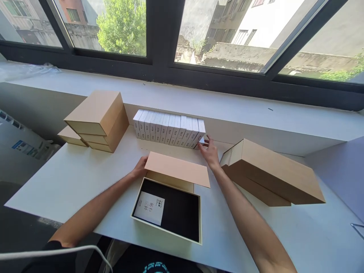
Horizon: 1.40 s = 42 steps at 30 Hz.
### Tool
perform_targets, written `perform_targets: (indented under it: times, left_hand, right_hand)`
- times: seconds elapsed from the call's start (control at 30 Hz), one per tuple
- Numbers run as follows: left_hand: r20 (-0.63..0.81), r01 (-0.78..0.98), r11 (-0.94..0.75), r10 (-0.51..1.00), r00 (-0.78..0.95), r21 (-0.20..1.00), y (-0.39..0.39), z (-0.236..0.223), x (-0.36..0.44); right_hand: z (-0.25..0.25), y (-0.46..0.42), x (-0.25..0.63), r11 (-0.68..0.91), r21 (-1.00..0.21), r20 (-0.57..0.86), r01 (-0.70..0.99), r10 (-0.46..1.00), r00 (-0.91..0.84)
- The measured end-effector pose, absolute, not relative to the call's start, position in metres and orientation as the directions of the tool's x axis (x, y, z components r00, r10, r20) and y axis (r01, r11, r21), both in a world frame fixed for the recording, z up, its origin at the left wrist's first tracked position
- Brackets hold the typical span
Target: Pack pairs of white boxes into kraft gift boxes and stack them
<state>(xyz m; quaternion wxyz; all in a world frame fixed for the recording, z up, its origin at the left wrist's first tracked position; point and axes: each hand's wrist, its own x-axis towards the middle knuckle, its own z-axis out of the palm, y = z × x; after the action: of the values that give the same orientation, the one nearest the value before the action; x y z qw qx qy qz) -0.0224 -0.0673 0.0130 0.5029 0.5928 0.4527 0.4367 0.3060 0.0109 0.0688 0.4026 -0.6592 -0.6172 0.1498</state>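
Note:
An open cardboard box (200, 218) with a black lining sits before me. One small white box (149, 208) with dark print lies in its left part. The box's tan lid flap (178, 169) is raised along the far side. My left hand (140, 167) is closed at the flap's left end, its fingertips partly hidden. My right hand (209, 152) reaches to the right end of a two-layer row of small white boxes (170, 128). Its thumb and fingers are closed around a white box (201, 141) at the lower right corner of that row.
Stacked tan cardboard boxes (99, 117) stand at the left back of the white table (71, 185). More large tan boxes (273, 170) lean at the right. Behind the row runs a white window ledge (227, 110). A white cable (57, 252) crosses the lower left.

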Motion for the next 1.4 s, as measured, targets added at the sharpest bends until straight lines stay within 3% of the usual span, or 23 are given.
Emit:
perform_targets:
  times: [0.2, 0.4, 0.53, 0.6, 0.67, 0.73, 0.83, 0.9, 0.97, 1.03, 1.27, 1.33, 1.4]
  left_hand:
    - [0.066, 0.095, -0.089, 0.972, 0.224, 0.991, -0.068, 0.013, -0.021]
    - [0.078, 0.108, -0.107, 0.966, 0.246, 0.988, -0.068, 0.01, -0.023]
    - [0.077, 0.118, -0.104, 0.973, 0.217, 0.988, -0.067, 0.008, -0.025]
    - [0.066, 0.131, -0.095, 0.976, 0.205, 0.987, -0.065, 0.006, -0.026]
    - [0.061, 0.129, -0.088, 0.979, 0.196, 0.988, -0.064, 0.004, -0.028]
    - [0.064, 0.113, -0.086, 0.98, 0.187, 0.99, -0.063, 0.002, -0.028]
    - [0.071, 0.111, -0.091, 0.982, 0.173, 0.99, -0.062, 0.001, -0.028]
    - [0.072, 0.137, -0.095, 0.984, 0.166, 0.986, -0.062, 0.002, -0.028]
    - [0.071, 0.158, -0.097, 0.985, 0.16, 0.983, -0.062, 0.003, -0.028]
    - [0.076, 0.161, -0.101, 0.984, 0.159, 0.982, -0.062, 0.004, -0.028]
    - [0.08, 0.178, -0.105, 0.986, 0.144, 0.978, -0.063, 0.008, -0.027]
    - [0.078, 0.169, -0.105, 0.985, 0.157, 0.98, -0.063, 0.008, -0.027]
    - [0.073, 0.16, -0.101, 0.983, 0.169, 0.982, -0.064, 0.007, -0.027]
  right_hand:
    - [0.057, 0.001, 0.326, 0.016, -0.688, 0.346, 0.725, 0.886, 0.308]
    - [0.087, -0.058, 0.325, 0.031, -0.708, 0.393, 0.705, 0.847, 0.357]
    - [0.135, -0.124, 0.312, 0.213, -0.753, 0.56, 0.622, 0.704, 0.436]
    - [0.156, -0.154, 0.301, 0.329, -0.794, 0.566, 0.511, 0.706, 0.425]
    - [0.167, -0.178, 0.285, 0.341, -0.853, 0.469, 0.395, 0.832, 0.295]
    - [0.165, -0.194, 0.266, 0.256, -0.914, 0.284, 0.314, 0.958, 0.047]
    - [0.145, -0.203, 0.233, 0.096, -0.932, -0.023, 0.35, 0.946, -0.322]
    - [0.128, -0.201, 0.214, 0.102, -0.84, -0.182, 0.533, 0.872, -0.454]
    - [0.116, -0.198, 0.199, 0.19, -0.664, -0.316, 0.723, 0.805, -0.502]
    - [0.111, -0.195, 0.188, 0.267, -0.532, -0.411, 0.804, 0.748, -0.521]
    - [0.118, -0.19, 0.175, 0.27, -0.559, -0.487, 0.784, 0.659, -0.573]
    - [0.129, -0.191, 0.182, 0.324, -0.558, -0.44, 0.764, 0.665, -0.603]
    - [0.148, -0.189, 0.197, 0.373, -0.614, -0.3, 0.696, 0.705, -0.643]
